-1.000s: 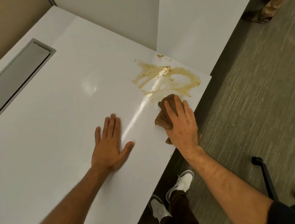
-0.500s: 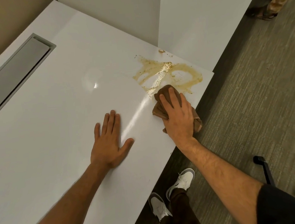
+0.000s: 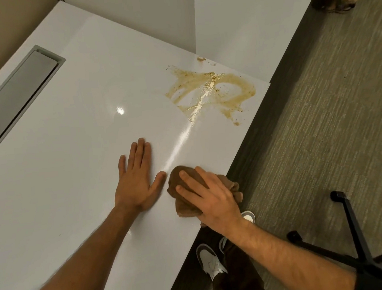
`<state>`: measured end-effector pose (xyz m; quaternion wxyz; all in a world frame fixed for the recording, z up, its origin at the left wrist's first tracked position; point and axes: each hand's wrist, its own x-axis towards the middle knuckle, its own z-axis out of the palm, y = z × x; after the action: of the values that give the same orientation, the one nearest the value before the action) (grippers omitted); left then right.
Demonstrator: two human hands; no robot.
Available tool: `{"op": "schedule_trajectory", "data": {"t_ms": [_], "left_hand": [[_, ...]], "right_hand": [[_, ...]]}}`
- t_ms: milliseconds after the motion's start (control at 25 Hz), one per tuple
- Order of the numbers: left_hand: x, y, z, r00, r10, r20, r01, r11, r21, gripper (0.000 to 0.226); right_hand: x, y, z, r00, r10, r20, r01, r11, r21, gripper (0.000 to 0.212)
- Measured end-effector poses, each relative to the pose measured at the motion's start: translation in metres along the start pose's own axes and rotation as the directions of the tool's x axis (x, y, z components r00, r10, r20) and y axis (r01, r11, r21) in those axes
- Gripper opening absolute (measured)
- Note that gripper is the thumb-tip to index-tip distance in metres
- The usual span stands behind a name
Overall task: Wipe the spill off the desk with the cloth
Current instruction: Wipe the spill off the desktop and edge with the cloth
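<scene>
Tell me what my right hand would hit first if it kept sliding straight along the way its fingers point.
The right hand, pressing the brown cloth, points up-left. Straight on, it would likely meet the left hand, whose thumb lies just beside the cloth on the desk. The spill lies off that line.

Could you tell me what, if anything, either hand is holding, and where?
The right hand presses the cloth from on top; the left hand holds nothing.

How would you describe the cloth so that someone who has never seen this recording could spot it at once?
Start at the white desk and follow its right-hand edge, beside the carpet, toward the person. There the right hand presses down on a crumpled brown cloth, just right of the flat left hand. It is the only soft, dark thing on the desk; the tan spill lies farther away.
</scene>
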<state>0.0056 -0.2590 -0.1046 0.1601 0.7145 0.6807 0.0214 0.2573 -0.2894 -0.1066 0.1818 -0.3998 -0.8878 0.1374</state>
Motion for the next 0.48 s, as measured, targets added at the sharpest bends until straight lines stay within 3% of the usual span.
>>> {"op": "schedule_trajectory", "data": {"t_ms": [80, 160, 240, 360, 480], "left_hand": [[-0.001, -0.001, 0.001, 1.000, -0.001, -0.003, 0.001, 1.000, 0.008, 0.088], [-0.001, -0.001, 0.001, 1.000, 0.002, -0.007, -0.002, 1.000, 0.014, 0.087], [-0.001, 0.001, 0.001, 1.000, 0.007, -0.007, -0.007, 1.000, 0.003, 0.085], [0.000, 0.000, 0.002, 1.000, 0.005, -0.017, -0.005, 1.000, -0.010, 0.084], [0.001, -0.002, 0.004, 1.000, 0.003, -0.025, -0.004, 1.000, -0.016, 0.081]], "right_hand": [[-0.001, 0.015, -0.013, 0.999, -0.044, -0.020, 0.047, 0.988, 0.147, 0.069], [0.006, 0.030, -0.029, 0.992, 0.107, -0.062, -0.077, 0.929, 0.362, 0.065], [0.016, 0.036, -0.039, 0.949, 0.297, -0.109, -0.214, 0.856, 0.470, 0.062], [0.026, 0.018, -0.028, 0.918, 0.397, -0.018, -0.363, 0.856, 0.367, 0.062], [0.020, -0.013, -0.003, 0.974, 0.226, -0.029, -0.221, 0.968, 0.120, 0.066]]}}
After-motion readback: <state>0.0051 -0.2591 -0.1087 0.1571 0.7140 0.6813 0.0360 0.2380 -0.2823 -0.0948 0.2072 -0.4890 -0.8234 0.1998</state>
